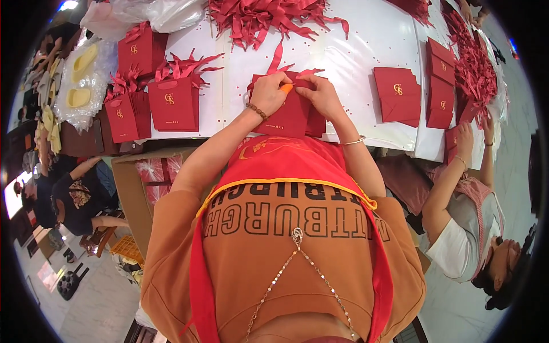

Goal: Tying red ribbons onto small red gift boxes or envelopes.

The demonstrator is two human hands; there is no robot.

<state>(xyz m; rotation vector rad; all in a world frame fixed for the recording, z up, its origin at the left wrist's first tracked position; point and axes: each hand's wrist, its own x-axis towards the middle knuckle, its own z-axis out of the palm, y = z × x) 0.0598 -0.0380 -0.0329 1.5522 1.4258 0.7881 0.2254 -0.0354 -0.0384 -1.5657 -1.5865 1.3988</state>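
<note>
Both hands pinch the top edge of a flat red paper bag [293, 114] lying at the near edge of the white table [366, 40]. The left hand [269, 92] grips the bag with an orange tool [286, 88] under its fingers; the right hand [323, 96] clasps the edge just beside it. A red ribbon [277, 57] runs up from the bag toward a ribbon pile [269, 17]. Finished bags [171, 103] stand to the left, flat ones [398, 94] to the right.
</note>
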